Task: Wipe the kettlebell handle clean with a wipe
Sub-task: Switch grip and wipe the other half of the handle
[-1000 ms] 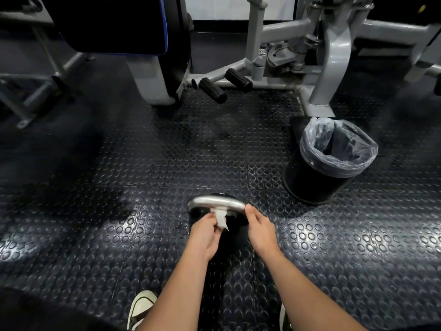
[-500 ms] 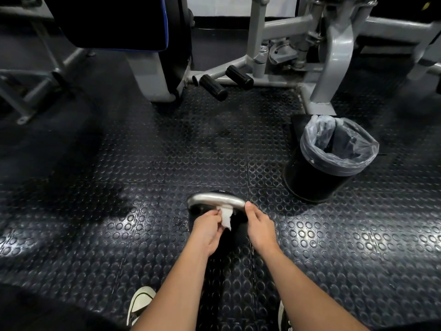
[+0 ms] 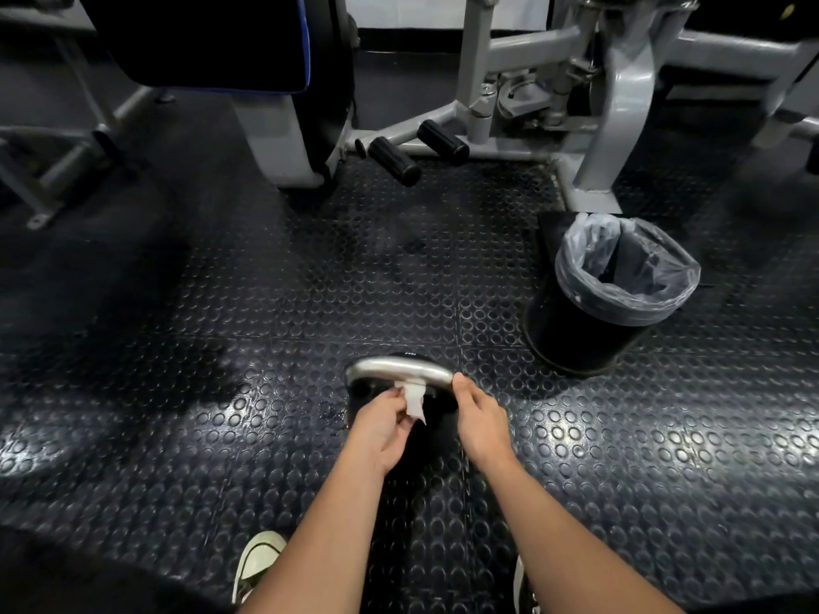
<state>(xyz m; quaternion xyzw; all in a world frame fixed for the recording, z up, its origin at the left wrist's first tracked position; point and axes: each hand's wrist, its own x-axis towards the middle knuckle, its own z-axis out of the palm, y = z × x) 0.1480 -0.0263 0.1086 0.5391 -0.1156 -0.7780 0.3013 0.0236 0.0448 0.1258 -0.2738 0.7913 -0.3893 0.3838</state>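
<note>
- Our left hand (image 3: 384, 421) has its grip pinched on the white wipe (image 3: 414, 397), thumb and fingers curled round the lower part of it, while the top of the wipe is looped over the middle of the kettlebell handle (image 3: 399, 370).
- Our right hand (image 3: 481, 421) has its grip curled at the right end of that handle, the thumb tip touching the metal; how the other fingers lie underneath we cannot tell.
- The handle is a shiny grey bar running from 9 o'clock to 3 o'clock just beyond our hands, and the black kettlebell (image 3: 410, 357) body sits under it, mostly hidden by our hands and in shadow.
- The kettlebell stands on the studded black rubber floor (image 3: 221, 392), directly at 12 o'clock from our feet.
- A pale shoe (image 3: 257, 562) shows at 7 o'clock from the kettlebell, and the edge of another (image 3: 525, 584) at 5 o'clock.
- A black bin (image 3: 589, 330) with a clear liner bag (image 3: 620, 268) stands at 2 o'clock from the kettlebell, well apart from it.
- Farther out at 12 o'clock is a grey gym machine (image 3: 620, 104) with two black roller pads (image 3: 416, 148) near the floor, and a dark padded seat (image 3: 199, 42) at 11 o'clock.
</note>
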